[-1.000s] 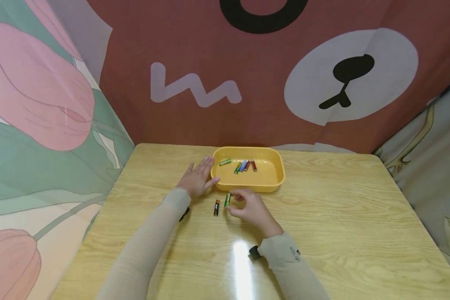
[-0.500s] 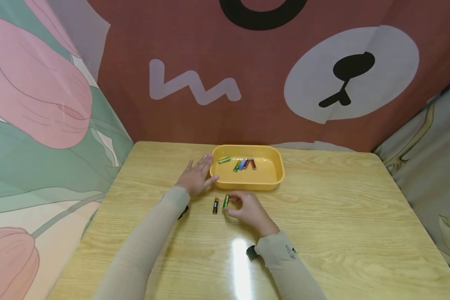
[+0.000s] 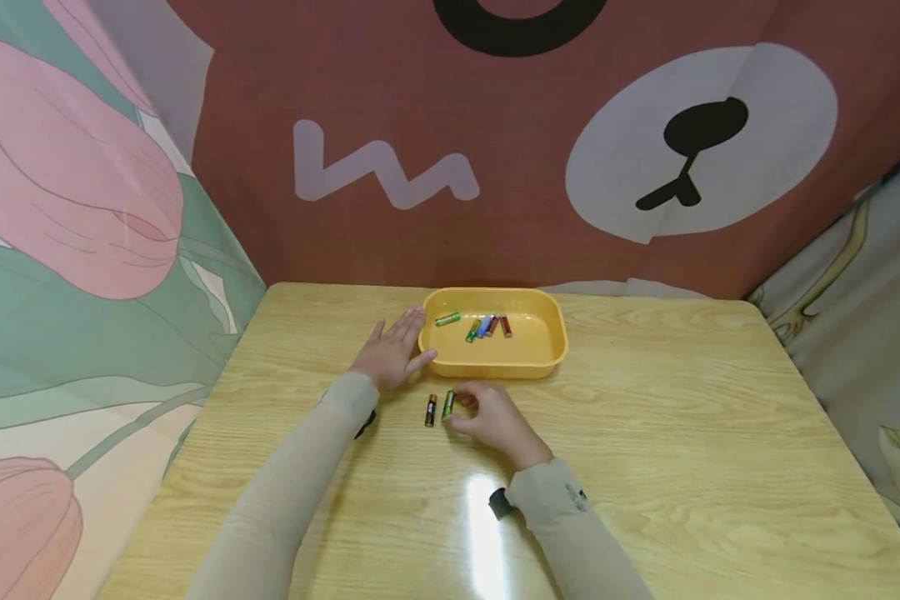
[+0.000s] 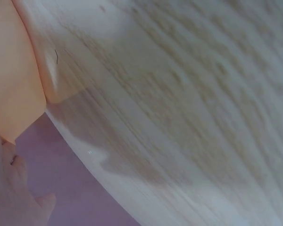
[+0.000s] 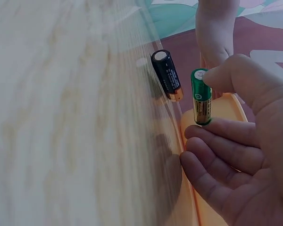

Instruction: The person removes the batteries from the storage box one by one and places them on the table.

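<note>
Clock directions follow the head view, with twelve o'clock at the far edge of the table (image 3: 682, 417). The workpiece is a green-and-gold cylindrical battery (image 5: 202, 99), in front of me on the tray's near side. My right hand (image 3: 495, 418) pinches it end to end: thumb at the six o'clock end, fingertip at the twelve o'clock end, remaining fingers loosely bent. I cannot tell whether it touches the table.

Handling: expect a light, rigid part with a smooth jacket – likely to roll or slip if squeezed off-centre. Hold by both ends, as here, or across the barrel's middle; moderate force should do, and minor knocks should not harm it.

Just beside it, at nine o'clock, lies a black cylindrical battery with a copper-coloured end (image 3: 431, 411). At one o'clock stands a yellow rounded-corner tray, apparently plastic (image 3: 495, 370), containing five green, blue and dark red batteries (image 3: 484, 327). My left hand (image 3: 390, 354), fingers extended and grasping nothing, rests against the tray's nine o'clock end.

Surface: pale wood-grain, glossy – a bright reflection (image 3: 487, 542) shows between five and six o'clock. Room: a brown-red printed cloth (image 3: 532, 242) hangs at twelve, a tulip-patterned cloth (image 3: 82, 167) at ten.
</note>
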Action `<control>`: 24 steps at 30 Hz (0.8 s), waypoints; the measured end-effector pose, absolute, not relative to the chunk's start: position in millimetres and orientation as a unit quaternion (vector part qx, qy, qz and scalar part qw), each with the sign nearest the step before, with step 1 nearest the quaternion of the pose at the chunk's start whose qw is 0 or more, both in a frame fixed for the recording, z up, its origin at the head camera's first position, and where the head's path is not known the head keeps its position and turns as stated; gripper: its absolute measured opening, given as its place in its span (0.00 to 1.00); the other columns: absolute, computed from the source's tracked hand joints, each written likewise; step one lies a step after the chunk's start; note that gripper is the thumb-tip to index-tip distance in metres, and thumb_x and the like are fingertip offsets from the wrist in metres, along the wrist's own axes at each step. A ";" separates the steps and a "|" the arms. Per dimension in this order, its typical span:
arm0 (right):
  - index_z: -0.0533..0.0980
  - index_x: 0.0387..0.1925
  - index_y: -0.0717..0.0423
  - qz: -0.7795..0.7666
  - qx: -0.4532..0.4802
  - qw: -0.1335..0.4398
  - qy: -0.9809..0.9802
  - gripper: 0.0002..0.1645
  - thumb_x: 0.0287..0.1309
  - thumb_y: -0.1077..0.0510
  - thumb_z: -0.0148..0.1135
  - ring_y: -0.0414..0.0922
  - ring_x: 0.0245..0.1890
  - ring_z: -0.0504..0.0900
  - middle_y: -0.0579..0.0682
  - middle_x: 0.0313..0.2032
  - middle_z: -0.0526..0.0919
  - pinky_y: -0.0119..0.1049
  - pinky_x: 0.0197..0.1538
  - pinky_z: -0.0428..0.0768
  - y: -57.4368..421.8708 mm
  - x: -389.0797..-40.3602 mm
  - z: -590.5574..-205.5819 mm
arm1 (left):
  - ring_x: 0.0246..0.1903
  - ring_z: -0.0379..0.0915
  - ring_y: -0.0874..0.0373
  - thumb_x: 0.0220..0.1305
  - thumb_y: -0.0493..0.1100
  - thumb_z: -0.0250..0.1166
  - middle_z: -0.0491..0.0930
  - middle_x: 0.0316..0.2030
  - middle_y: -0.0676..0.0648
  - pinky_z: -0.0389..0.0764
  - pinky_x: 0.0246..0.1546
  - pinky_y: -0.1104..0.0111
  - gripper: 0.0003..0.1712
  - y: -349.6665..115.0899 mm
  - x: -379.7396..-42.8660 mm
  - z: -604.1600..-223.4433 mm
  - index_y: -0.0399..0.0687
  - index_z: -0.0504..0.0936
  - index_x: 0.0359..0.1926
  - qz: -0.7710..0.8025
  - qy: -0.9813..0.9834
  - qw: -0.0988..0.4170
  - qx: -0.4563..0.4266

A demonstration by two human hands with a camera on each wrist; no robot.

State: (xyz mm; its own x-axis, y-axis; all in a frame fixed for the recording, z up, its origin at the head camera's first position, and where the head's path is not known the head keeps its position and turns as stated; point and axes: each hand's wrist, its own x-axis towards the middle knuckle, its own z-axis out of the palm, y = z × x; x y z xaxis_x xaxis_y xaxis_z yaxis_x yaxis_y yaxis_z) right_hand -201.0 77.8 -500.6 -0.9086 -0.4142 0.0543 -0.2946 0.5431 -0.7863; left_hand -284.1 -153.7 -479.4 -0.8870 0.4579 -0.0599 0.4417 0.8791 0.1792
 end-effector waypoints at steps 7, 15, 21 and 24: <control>0.81 0.53 0.65 -0.416 -0.221 0.075 0.879 0.26 0.54 0.57 0.76 0.47 0.46 0.82 0.54 0.45 0.85 0.45 0.53 0.82 76.0 -201.9 -502.0 | 0.80 0.31 0.54 0.74 0.74 0.32 0.36 0.81 0.47 0.39 0.77 0.46 0.51 -153.3 -284.1 -479.5 0.47 0.34 0.82 0.083 0.968 0.046 0.232; 0.81 0.50 0.65 -0.382 -0.246 0.066 0.888 0.24 0.54 0.57 0.76 0.47 0.43 0.82 0.55 0.43 0.85 0.44 0.51 0.82 73.3 -202.4 -501.6 | 0.80 0.31 0.54 0.72 0.77 0.29 0.36 0.81 0.47 0.39 0.77 0.46 0.52 -154.6 -284.4 -481.4 0.47 0.35 0.82 0.085 0.967 0.044 0.235; 0.81 0.51 0.65 -0.369 -0.249 0.061 0.893 0.25 0.54 0.57 0.75 0.48 0.45 0.82 0.55 0.45 0.85 0.45 0.52 0.82 72.1 -203.8 -502.1 | 0.80 0.31 0.54 0.72 0.77 0.29 0.35 0.81 0.48 0.41 0.76 0.45 0.53 -154.5 -285.6 -481.1 0.47 0.34 0.82 0.086 0.967 0.046 0.236; 0.81 0.52 0.66 -0.363 -0.250 0.059 0.895 0.26 0.54 0.57 0.75 0.49 0.46 0.82 0.56 0.46 0.85 0.45 0.54 0.81 72.1 -204.2 -503.1 | 0.80 0.31 0.54 0.72 0.77 0.30 0.35 0.81 0.48 0.40 0.76 0.45 0.53 -154.2 -286.0 -480.8 0.48 0.34 0.82 0.083 0.967 0.048 0.235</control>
